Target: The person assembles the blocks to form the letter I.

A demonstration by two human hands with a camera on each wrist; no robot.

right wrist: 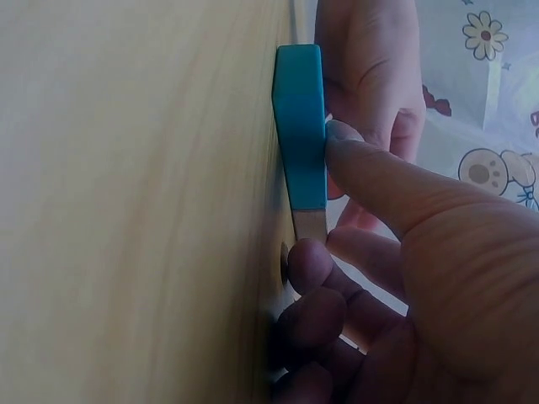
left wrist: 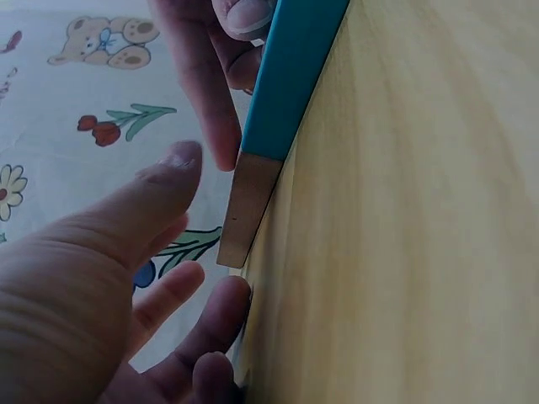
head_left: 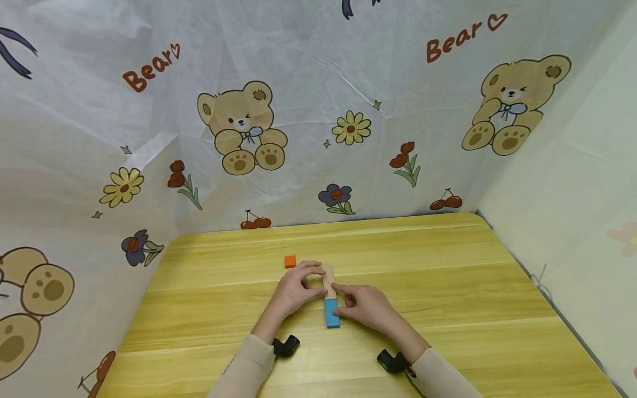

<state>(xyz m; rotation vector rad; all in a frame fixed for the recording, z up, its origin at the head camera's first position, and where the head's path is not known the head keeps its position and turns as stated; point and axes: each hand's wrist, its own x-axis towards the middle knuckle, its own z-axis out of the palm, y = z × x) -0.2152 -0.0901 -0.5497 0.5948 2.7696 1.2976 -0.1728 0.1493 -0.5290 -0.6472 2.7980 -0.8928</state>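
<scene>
On the table a plain wooden block (head_left: 329, 283) and a blue block (head_left: 332, 313) lie end to end in a straight line, the blue one nearer me. My left hand (head_left: 294, 288) curves beside the left of the wooden block, thumb and fingers spread apart. In the left wrist view the left fingertips (left wrist: 227, 299) are right by the wooden block's far end. My right hand (head_left: 367, 305) comes from the other side. Its thumb touches the blue block, its extended index finger touches the wooden block near the joint, and its remaining fingers are curled in.
An orange block (head_left: 290, 261) lies by itself beyond my left hand. Behind the wooden table (head_left: 433, 260) hangs a white sheet (head_left: 303, 155) printed with bears and flowers. A black wrist mount (head_left: 287, 346) sits under the left wrist, and another black mount (head_left: 391, 361) under the right.
</scene>
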